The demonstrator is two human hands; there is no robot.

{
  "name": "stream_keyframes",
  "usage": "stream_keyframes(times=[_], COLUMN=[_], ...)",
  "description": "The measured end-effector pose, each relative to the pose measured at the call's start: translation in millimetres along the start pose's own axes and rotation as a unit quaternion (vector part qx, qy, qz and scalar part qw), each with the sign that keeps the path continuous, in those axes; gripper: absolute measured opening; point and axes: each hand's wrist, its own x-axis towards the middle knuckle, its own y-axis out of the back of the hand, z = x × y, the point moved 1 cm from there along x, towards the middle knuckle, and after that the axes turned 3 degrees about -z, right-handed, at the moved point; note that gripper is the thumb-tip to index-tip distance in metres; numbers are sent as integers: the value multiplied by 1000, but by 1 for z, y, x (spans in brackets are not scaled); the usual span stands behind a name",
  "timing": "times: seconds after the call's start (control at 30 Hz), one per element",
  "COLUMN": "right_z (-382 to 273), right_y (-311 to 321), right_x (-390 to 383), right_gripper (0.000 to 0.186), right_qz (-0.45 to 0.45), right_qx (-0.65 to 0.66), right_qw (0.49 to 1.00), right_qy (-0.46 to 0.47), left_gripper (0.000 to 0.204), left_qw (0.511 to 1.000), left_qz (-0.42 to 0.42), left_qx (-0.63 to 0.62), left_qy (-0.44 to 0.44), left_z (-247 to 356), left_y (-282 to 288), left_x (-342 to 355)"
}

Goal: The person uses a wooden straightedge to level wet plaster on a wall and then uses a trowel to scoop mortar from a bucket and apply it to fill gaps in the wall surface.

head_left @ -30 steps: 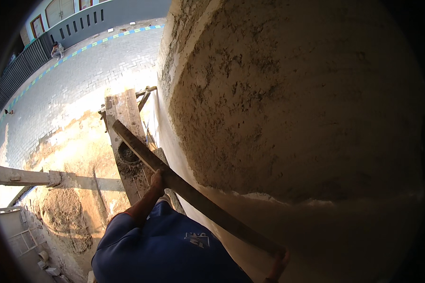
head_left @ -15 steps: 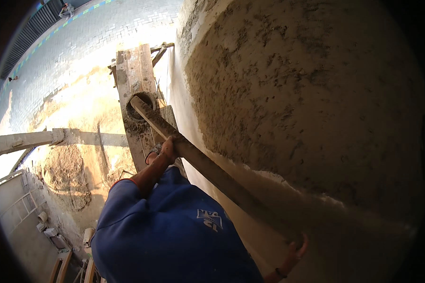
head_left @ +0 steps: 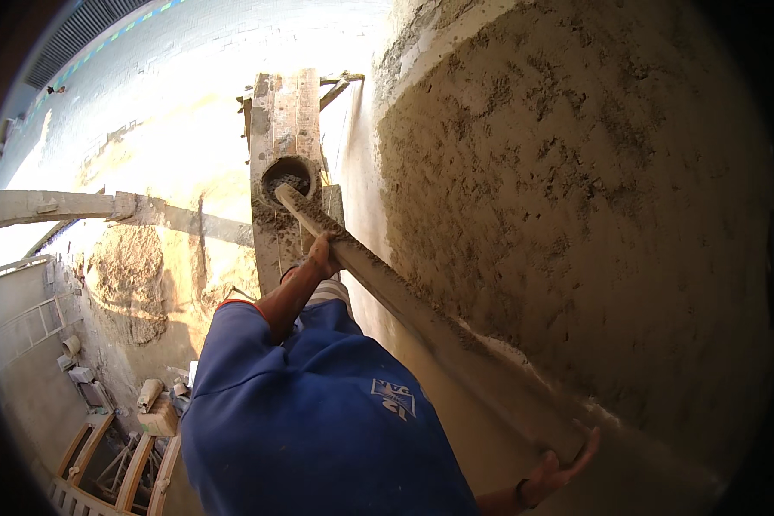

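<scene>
I stand on a wooden scaffold plank (head_left: 285, 112) high above the ground, facing a wall coated in rough wet plaster (head_left: 576, 198). Both hands hold a long straight levelling board (head_left: 430, 318), smeared with mortar, pressed flat against the plaster. My left hand (head_left: 322, 256) grips its far end near a round mortar bucket (head_left: 289, 176). At the near end, my right hand (head_left: 559, 469) cups the board from below at the lower right. Below the board the wall looks smoother.
My blue shirt (head_left: 318, 413) fills the lower middle. Far below lie a sand heap (head_left: 129, 279), a horizontal pole (head_left: 52, 206), blocks and wooden frames (head_left: 112, 456), and a paved yard (head_left: 146, 77). The plank ends in open air.
The board has slid higher on the plaster, leaving a smoother strip under it. My view has tipped down, so the plank and bucket sit lower in the picture.
</scene>
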Motion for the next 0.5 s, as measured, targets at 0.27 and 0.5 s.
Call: stream_keyframes(times=[0.27, 0.5], right_z=[-64, -182], right_y=[-82, -194], right_x=[76, 138], right_gripper=[61, 49], right_qz=[23, -140], right_qx=[56, 188], right_qw=[986, 932], right_qy=[154, 277], left_gripper=[34, 60], left_qw=[990, 964], left_qz=[77, 85], left_qx=[-115, -241], left_qy=[-7, -68], left_z=[48, 67], left_y=[27, 19], left_x=[66, 70])
